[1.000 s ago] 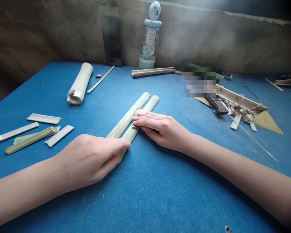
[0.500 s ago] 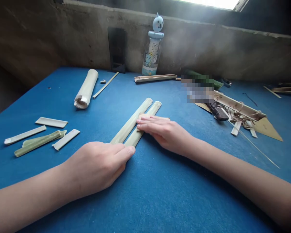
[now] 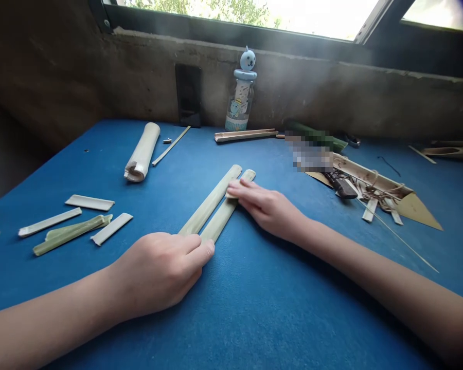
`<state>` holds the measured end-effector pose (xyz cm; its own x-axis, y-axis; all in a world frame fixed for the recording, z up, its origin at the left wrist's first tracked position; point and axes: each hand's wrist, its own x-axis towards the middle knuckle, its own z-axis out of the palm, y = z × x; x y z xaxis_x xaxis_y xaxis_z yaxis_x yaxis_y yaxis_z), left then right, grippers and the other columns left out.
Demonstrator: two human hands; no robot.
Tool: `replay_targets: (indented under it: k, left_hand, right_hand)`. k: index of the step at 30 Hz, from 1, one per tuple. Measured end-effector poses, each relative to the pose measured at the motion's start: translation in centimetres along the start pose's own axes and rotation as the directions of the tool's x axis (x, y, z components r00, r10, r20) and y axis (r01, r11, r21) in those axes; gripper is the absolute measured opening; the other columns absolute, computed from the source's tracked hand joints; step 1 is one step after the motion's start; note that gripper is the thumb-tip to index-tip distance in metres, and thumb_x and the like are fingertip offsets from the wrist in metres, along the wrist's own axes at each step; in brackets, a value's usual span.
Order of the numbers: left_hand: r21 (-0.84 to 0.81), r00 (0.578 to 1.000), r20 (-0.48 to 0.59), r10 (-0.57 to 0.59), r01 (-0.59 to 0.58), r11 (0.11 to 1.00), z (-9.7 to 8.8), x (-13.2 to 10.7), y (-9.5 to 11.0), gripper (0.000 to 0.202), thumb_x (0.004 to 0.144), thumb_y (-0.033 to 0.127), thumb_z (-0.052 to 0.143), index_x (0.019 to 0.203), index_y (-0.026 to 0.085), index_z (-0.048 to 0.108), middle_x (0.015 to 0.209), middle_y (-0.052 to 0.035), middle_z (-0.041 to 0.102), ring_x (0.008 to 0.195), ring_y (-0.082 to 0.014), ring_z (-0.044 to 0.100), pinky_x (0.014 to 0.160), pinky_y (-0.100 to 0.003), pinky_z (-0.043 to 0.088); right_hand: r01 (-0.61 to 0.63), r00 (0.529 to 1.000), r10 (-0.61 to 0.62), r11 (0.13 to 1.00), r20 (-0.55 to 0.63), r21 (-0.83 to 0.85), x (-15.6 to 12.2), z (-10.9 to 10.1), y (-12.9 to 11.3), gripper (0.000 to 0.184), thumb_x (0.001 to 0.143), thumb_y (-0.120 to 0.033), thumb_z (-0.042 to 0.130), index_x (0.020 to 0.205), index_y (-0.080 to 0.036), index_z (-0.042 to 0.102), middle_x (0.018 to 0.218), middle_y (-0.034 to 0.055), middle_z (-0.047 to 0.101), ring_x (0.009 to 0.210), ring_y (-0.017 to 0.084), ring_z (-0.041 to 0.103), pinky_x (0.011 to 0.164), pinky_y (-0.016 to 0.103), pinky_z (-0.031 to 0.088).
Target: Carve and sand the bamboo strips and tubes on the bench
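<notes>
On the worktop point(image 3: 262, 298) before me, two bamboo strips point(image 3: 211, 200) lie side by side. Bamboo offcuts point(image 3: 69, 236) lie to my left, a bamboo tube point(image 3: 142, 151) farther back. Behind the strips a bottle point(image 3: 238, 110) stands before the wall point(image 3: 139, 77), a phone point(image 3: 189, 95) left of it; twine point(image 3: 375, 191) lies to my right.

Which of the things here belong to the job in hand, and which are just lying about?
In use:
Two pale strips, gripped by the left hand
Tan piece under the right hand

Seemingly just lying about:
Bottle
Dark phone-like slab
Thick pale tube
Short cut pieces
Dark-handled tool, partly blurred
</notes>
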<state>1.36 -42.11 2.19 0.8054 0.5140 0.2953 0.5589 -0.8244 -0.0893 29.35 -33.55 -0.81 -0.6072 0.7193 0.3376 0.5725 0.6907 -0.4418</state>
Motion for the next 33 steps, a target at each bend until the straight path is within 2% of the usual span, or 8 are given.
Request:
replay_targets:
  k: [4, 9, 12, 17, 21, 25, 28, 33]
  left_hand:
    - [0.009, 0.998, -0.050, 0.025, -0.024, 1.000, 0.1, 0.1, -0.1, 0.024, 0.105, 0.014, 0.041, 0.107, 0.020, 0.064, 0.076, 0.0037, 0.066, 0.058, -0.0147, 0.061, 0.052, -0.032, 0.044]
    - [0.017, 0.998, -0.005, 0.060, -0.060, 0.998, -0.5, 0.2, -0.1, 0.020, 0.105, 0.012, 0.046, 0.114, 0.019, 0.063, 0.080, 0.0042, 0.067, 0.061, -0.0147, 0.061, 0.054, -0.031, 0.044]
    - [-0.005, 0.998, 0.002, 0.057, -0.057, 0.998, -0.6, 0.3, -0.1, 0.020, 0.106, 0.012, 0.045, 0.112, 0.019, 0.062, 0.081, 0.0042, 0.067, 0.060, -0.0149, 0.060, 0.054, -0.031, 0.043]
    - [-0.022, 0.996, -0.063, 0.058, -0.060, 0.998, 0.1, 0.2, 0.0, 0.023, 0.105, 0.011, 0.041, 0.103, 0.019, 0.062, 0.074, 0.0029, 0.062, 0.056, -0.0163, 0.055, 0.051, -0.032, 0.039]
    - [-0.026, 0.995, -0.077, 0.059, -0.061, 0.998, 0.2, 0.1, 0.1, 0.024, 0.105, 0.013, 0.041, 0.099, 0.019, 0.063, 0.074, 0.0014, 0.062, 0.057, -0.0172, 0.056, 0.051, -0.034, 0.040]
    - [-0.048, 0.997, -0.047, 0.066, -0.068, 0.997, -0.2, 0.4, 0.1, 0.023, 0.107, 0.019, 0.043, 0.096, 0.020, 0.063, 0.076, 0.0015, 0.064, 0.059, -0.0174, 0.059, 0.051, -0.034, 0.044]
    - [-0.068, 0.997, -0.032, 0.065, -0.067, 0.995, -0.2, 0.5, 0.1, 0.021, 0.109, 0.022, 0.043, 0.101, 0.019, 0.062, 0.081, 0.0018, 0.067, 0.059, -0.0168, 0.060, 0.050, -0.033, 0.046]
    - [0.016, 0.999, -0.031, 0.030, -0.030, 0.999, 0.1, 0.0, 0.6, 0.020, 0.105, 0.013, 0.045, 0.122, 0.015, 0.056, 0.079, 0.0023, 0.063, 0.057, -0.0178, 0.060, 0.045, -0.032, 0.045]
  right_hand:
    - [0.181, 0.982, -0.181, 0.983, 0.061, 0.011, -0.2, 0.4, -1.2, 0.045, 0.110, -0.013, 0.044, 0.145, -0.027, 0.068, 0.155, 0.0042, 0.066, 0.154, 0.025, 0.051, 0.130, 0.052, 0.044]
    - [-0.042, 0.998, 0.040, 0.998, -0.037, -0.054, 0.8, -0.8, 3.2, 0.048, 0.106, -0.010, 0.045, 0.145, -0.026, 0.068, 0.154, 0.0079, 0.066, 0.150, 0.029, 0.054, 0.125, 0.055, 0.048]
    - [-0.065, 0.997, 0.062, 0.997, -0.054, -0.052, 0.9, -1.3, 4.4, 0.044, 0.108, -0.014, 0.045, 0.144, -0.023, 0.069, 0.154, 0.0098, 0.065, 0.149, 0.031, 0.054, 0.126, 0.056, 0.047]
    - [0.101, 0.995, -0.100, 0.995, -0.018, 0.008, -0.4, -0.3, -0.1, 0.043, 0.107, -0.011, 0.046, 0.139, -0.023, 0.072, 0.151, 0.0094, 0.069, 0.148, 0.027, 0.058, 0.122, 0.049, 0.053]
    - [0.315, 0.947, -0.317, 0.948, 0.052, 0.039, -1.4, 0.3, -4.1, 0.052, 0.096, 0.002, 0.046, 0.141, -0.014, 0.068, 0.152, 0.0141, 0.068, 0.150, 0.025, 0.056, 0.127, 0.043, 0.048]
    - [0.395, 0.915, -0.399, 0.916, 0.053, 0.076, -1.0, -0.1, -3.3, 0.048, 0.097, 0.004, 0.045, 0.135, -0.012, 0.070, 0.148, 0.0157, 0.070, 0.147, 0.022, 0.060, 0.127, 0.036, 0.047]
    - [0.311, 0.949, -0.315, 0.944, 0.022, 0.109, -0.2, -1.0, 0.0, 0.046, 0.102, -0.001, 0.044, 0.133, -0.020, 0.072, 0.147, 0.0098, 0.072, 0.144, 0.020, 0.063, 0.124, 0.035, 0.050]
    - [-0.036, 0.998, 0.040, 0.996, -0.051, 0.083, 0.3, -2.5, 4.9, 0.039, 0.107, -0.018, 0.047, 0.134, -0.026, 0.075, 0.146, 0.0042, 0.073, 0.142, 0.026, 0.064, 0.125, 0.045, 0.050]
